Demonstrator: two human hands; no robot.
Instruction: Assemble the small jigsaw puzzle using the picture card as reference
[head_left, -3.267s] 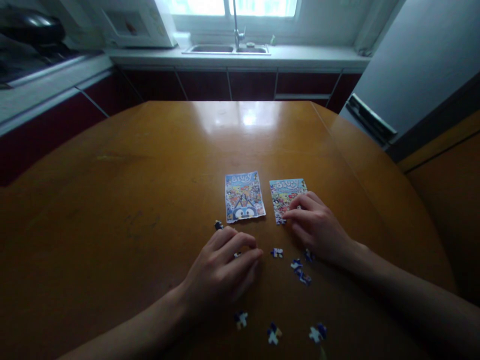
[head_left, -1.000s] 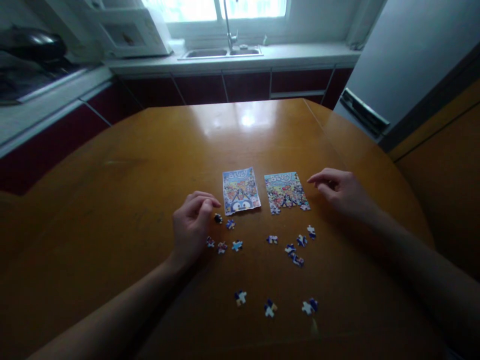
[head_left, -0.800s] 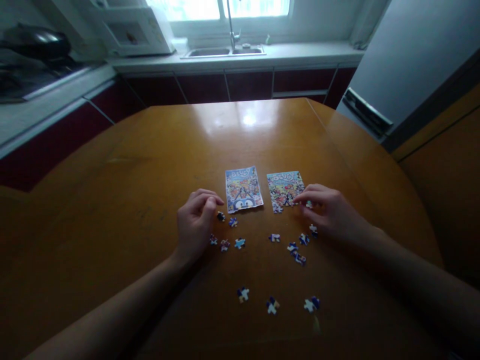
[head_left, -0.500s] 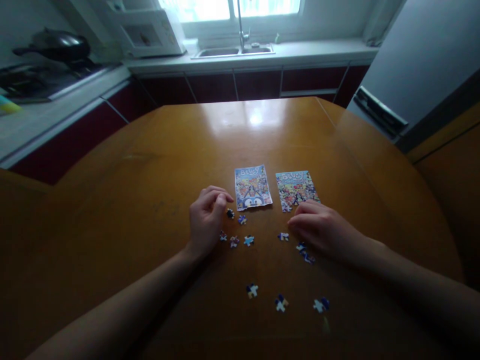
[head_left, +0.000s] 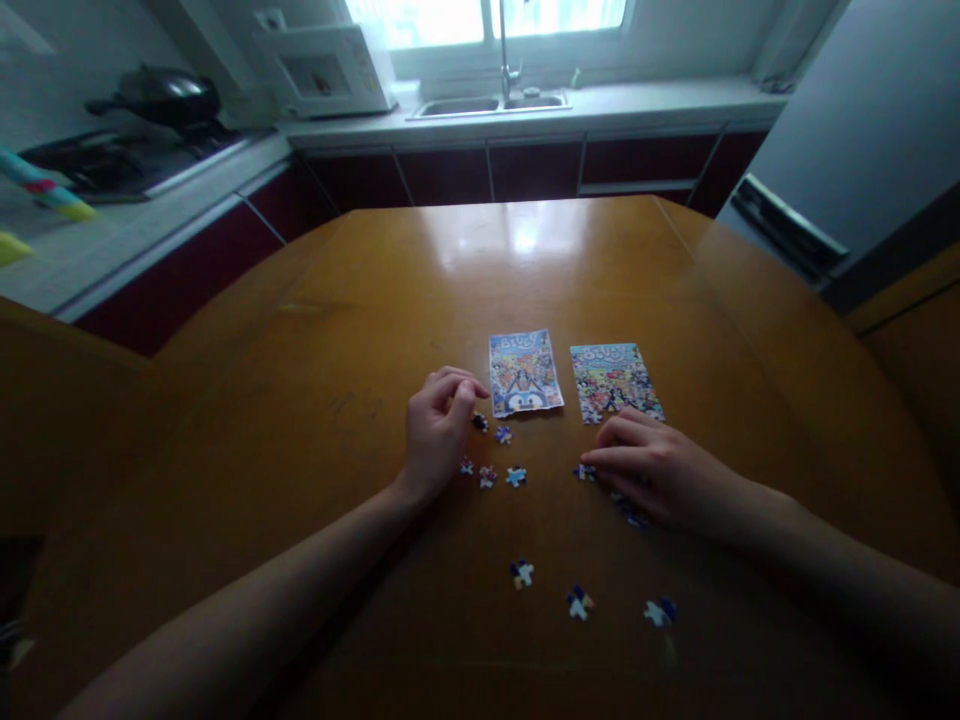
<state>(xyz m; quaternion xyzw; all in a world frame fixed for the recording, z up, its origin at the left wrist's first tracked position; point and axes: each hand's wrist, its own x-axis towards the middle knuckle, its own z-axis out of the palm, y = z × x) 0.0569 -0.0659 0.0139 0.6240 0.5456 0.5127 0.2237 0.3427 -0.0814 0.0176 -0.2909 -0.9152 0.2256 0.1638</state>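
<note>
My left hand (head_left: 441, 425) rests on the table with its fingers curled in and the thumb laid against the index finger; nothing shows in it. Beside it lie a dark puzzle piece (head_left: 480, 422), a purple-blue one (head_left: 503, 435), a light blue one (head_left: 516, 477) and two reddish ones. My right hand (head_left: 652, 460) has its fingers closed together, the tips on a blue-and-white puzzle piece (head_left: 583, 471) on the table. Under that palm, more blue pieces (head_left: 630, 510) are partly hidden. The partly assembled puzzle (head_left: 615, 380) lies just beyond the right hand. A printed picture sheet (head_left: 525, 372) lies left of it.
Nearer to me lie three loose pieces: one at left (head_left: 522, 574), one in the middle (head_left: 579, 603) and one at right (head_left: 661, 612). The wooden table (head_left: 337, 300) has a counter with a sink (head_left: 491, 105) behind it. A fridge (head_left: 847, 120) stands right.
My right hand has reached slightly left and down, its fingertips now on the blue-and-white piece. My left hand keeps its place by the loose pieces. The whole view has shifted a little.
</note>
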